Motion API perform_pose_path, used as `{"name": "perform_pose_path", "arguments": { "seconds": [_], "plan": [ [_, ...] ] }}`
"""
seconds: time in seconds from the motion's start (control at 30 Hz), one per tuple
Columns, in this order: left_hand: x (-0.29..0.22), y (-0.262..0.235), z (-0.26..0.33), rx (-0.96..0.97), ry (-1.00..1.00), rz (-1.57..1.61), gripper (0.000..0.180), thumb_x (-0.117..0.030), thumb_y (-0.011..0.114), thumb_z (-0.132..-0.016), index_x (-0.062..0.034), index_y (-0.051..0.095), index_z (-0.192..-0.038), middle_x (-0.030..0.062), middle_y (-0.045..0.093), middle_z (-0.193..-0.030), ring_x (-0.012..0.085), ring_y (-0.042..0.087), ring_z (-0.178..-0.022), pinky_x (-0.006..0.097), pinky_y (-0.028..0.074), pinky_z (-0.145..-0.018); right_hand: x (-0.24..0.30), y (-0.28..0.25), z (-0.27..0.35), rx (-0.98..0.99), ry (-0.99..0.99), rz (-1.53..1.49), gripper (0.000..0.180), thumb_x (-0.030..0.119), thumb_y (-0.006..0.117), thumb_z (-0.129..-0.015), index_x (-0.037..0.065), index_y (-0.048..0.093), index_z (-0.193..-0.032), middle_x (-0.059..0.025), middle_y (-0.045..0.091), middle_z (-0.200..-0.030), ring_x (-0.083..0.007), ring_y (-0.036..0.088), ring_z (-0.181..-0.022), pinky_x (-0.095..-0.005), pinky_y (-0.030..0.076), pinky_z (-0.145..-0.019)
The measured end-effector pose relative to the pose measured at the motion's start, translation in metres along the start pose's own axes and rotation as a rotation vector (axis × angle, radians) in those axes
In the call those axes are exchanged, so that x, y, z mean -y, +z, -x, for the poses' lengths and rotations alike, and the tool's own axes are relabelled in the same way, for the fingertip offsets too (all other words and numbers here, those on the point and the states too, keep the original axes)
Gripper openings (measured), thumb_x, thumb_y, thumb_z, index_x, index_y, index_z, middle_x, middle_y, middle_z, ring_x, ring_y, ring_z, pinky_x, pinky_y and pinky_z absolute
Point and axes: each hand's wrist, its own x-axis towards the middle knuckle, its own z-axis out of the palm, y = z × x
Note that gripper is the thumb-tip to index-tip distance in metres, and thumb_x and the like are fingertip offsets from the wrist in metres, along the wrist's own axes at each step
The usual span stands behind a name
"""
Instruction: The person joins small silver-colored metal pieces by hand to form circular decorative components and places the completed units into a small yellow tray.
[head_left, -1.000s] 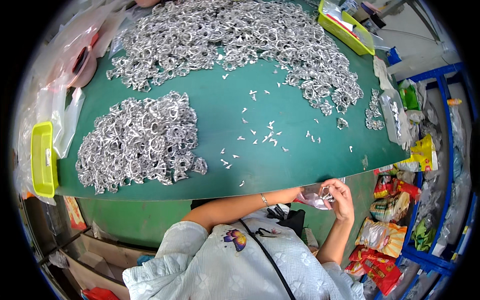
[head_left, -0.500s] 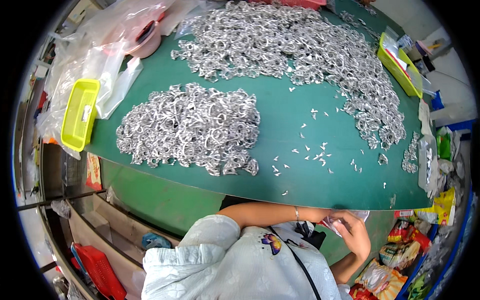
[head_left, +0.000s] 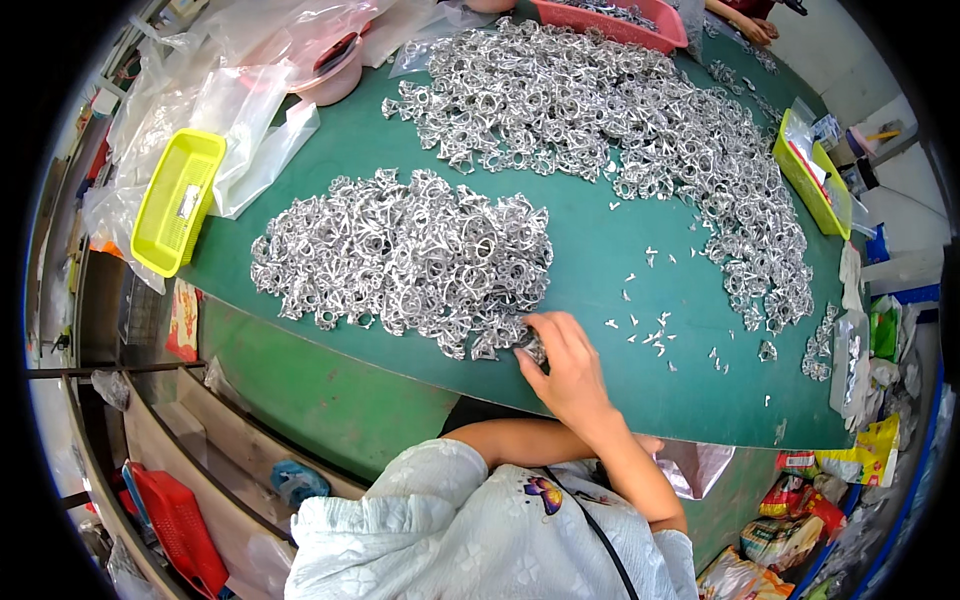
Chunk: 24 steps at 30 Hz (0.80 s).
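My right hand point(head_left: 572, 372) reaches over the table's front edge to the near right corner of the smaller heap of silver ring-like metal pieces point(head_left: 400, 260). Its thumb and fingers close around one silver metal piece point(head_left: 536, 349) there. My left forearm point(head_left: 520, 442) runs rightward along the table edge, passing beneath the right forearm. Only a bit of my left hand point(head_left: 648, 443) shows, beside a clear and pinkish plastic bag point(head_left: 694, 466) below the edge. Its fingers are hidden, so its grip on the bag cannot be made out.
A larger heap of similar pieces point(head_left: 600, 110) curves across the back and right. Several small silver bits point(head_left: 655, 335) lie scattered between. Yellow-green baskets point(head_left: 178, 200) stand at both sides, and a red tray point(head_left: 640, 30) at the back. Another person's hand point(head_left: 757, 32) is at far right.
My right hand has left the plastic bag at the table edge and moved up and left to the smaller heap, closing on a piece. The view has shifted slightly.
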Motion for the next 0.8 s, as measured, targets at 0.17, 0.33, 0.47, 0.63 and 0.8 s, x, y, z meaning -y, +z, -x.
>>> {"name": "perform_pose_path", "arguments": {
  "seconds": [0.17,0.33,0.47,0.63,0.8],
  "plan": [
    [0.002,0.0,-0.005,-0.027,-0.004,0.031,0.025,-0.014,0.046,-0.091,0.0013,0.055,-0.11,0.0107,0.056,-0.107,0.0162,0.053,-0.096,0.031,0.045,-0.083,0.001,-0.007,0.004,0.005,0.07,0.003,0.039,0.006,0.066,-0.074,0.002,0.056,-0.112,-0.0123,0.05,-0.093,-0.0283,0.053,-0.084,-0.0381,0.046,-0.07],
    [0.002,-0.003,-0.004,-0.017,-0.007,-0.005,0.025,-0.013,0.045,-0.092,0.0013,0.055,-0.109,0.011,0.057,-0.107,0.0162,0.054,-0.095,0.031,0.045,-0.082,0.002,0.006,-0.003,-0.004,-0.03,0.069,0.033,0.009,0.068,-0.073,0.004,0.058,-0.105,-0.0127,0.051,-0.095,-0.0294,0.054,-0.086,-0.0385,0.046,-0.071],
    [0.003,-0.008,0.0,-0.034,-0.015,-0.018,0.024,-0.013,0.045,-0.092,0.0014,0.055,-0.109,0.0112,0.057,-0.107,0.0162,0.054,-0.095,0.031,0.045,-0.082,-0.007,-0.004,0.001,-0.124,-0.012,0.041,0.029,0.004,0.067,-0.072,0.003,0.058,-0.099,-0.0128,0.053,-0.093,-0.0298,0.053,-0.08,-0.0372,0.045,-0.069],
    [0.005,-0.017,0.009,-0.054,-0.026,-0.009,0.024,-0.012,0.044,-0.092,0.0015,0.055,-0.108,0.0115,0.057,-0.107,0.0162,0.054,-0.095,0.032,0.045,-0.082,0.005,-0.035,0.005,-0.198,0.093,0.281,0.027,-0.001,0.065,-0.073,0.001,0.058,-0.099,-0.0146,0.055,-0.095,-0.0316,0.054,-0.085,-0.0346,0.045,-0.073],
    [-0.002,-0.015,0.0,-0.044,-0.01,0.259,0.024,-0.012,0.043,-0.092,0.0015,0.055,-0.108,0.0118,0.057,-0.107,0.0162,0.054,-0.095,0.032,0.045,-0.082,-0.015,-0.054,0.024,-0.364,0.291,-0.527,0.024,0.0,0.061,-0.08,-0.001,0.058,-0.104,-0.0073,0.057,-0.094,-0.0147,0.053,-0.083,-0.0268,0.043,-0.068]
  ]
}}
